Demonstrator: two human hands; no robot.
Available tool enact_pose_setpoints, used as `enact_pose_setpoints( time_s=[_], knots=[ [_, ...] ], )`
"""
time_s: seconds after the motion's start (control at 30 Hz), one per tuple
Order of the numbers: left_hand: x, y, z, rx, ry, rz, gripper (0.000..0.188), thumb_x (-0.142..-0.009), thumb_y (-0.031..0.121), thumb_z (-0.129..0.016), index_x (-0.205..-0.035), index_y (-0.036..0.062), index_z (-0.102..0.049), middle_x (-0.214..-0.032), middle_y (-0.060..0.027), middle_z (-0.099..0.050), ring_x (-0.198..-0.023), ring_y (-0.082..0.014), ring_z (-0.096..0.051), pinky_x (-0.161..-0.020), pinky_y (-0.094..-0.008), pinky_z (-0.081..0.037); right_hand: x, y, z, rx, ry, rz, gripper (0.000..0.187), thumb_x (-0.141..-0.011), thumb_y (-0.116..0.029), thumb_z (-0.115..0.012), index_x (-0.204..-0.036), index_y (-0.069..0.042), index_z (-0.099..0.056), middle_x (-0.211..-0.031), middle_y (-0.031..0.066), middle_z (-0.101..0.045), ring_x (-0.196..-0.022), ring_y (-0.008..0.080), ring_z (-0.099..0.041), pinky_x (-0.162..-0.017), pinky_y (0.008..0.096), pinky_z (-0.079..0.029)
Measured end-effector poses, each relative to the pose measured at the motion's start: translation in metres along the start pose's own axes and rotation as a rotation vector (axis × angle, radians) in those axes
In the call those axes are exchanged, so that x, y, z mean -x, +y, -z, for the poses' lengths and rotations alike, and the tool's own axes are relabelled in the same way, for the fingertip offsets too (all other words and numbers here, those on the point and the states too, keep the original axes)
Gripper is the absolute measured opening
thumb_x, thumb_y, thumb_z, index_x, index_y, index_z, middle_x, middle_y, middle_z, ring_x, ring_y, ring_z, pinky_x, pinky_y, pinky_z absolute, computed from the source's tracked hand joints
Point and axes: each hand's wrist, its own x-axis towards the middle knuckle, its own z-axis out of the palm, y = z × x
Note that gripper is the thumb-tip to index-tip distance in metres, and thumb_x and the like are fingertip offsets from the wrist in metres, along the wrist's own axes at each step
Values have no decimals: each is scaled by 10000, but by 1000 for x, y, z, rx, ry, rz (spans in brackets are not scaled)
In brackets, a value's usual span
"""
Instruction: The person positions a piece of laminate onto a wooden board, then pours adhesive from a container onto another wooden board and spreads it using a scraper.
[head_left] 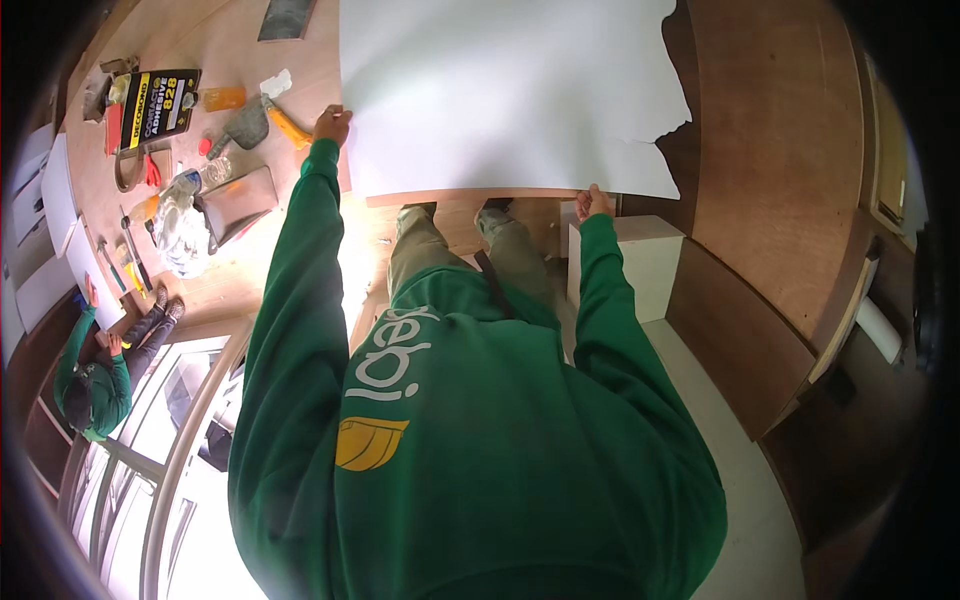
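On one white sheet (510, 110), two hands (333, 124) (594, 203) hold two edges.

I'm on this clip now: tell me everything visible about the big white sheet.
The white sheet looks thin, smooth and plain; whether paper or laminate is unclear. It lies broadly flat over the wooden worktop in front of the person, with soft shadows across it. Its left and near edges run clean, while the right edge is jagged; its far end leaves the picture. The left grip touches its left edge, the right grip its near edge.
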Motion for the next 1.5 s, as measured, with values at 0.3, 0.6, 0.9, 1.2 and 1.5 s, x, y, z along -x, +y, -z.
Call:
enact_pose_setpoints(
  time_s=[0.3,0.6,0.9,1.2,1.5],
  knots=[
    [4,-42,-24,-262,175,-33,322,-786,365,-672,-956,93,-700,-983,-204,-653,-971,-369,-599,-890,-458,-468,-13,3,24,-31,-65,78,223,-892,-259,-620,-848,-53,-549,-653,89,-609,-506,165,-569,-406,276,-473],
    [59,34,-20,-151,161,267,331,-817,369,-657,-1075,169,-717,-1013,-138,-701,-996,-291,-655,-898,-385,-491,5,4,44,73,-74,-43,221,-931,-281,-584,-873,-71,-548,-762,70,-619,-605,153,-601,-486,280,-502],
    [49,24,-14,-190,110,245,317,-813,362,-661,-1040,149,-714,-1026,-134,-697,-1006,-310,-648,-910,-399,-487,15,-1,39,73,-91,-113,229,-928,-298,-593,-926,-74,-546,-791,47,-638,-664,141,-617,-531,267,-519],
    [-5,44,12,33,387,-113,258,-871,262,-577,-1007,62,-667,-920,-194,-681,-880,-354,-657,-776,-438,-507,70,49,30,137,-291,-327,243,-897,-316,-652,-956,-84,-615,-779,37,-649,-699,168,-618,-626,368,-521],
    [-168,111,113,-110,300,-442,311,-912,321,-503,-1040,81,-653,-977,-216,-668,-944,-395,-626,-804,-461,-488,175,130,-97,-190,-513,-459,326,-886,-392,-663,-1030,-102,-621,-829,37,-624,-719,143,-585,-623,285,-449]
  ],
)
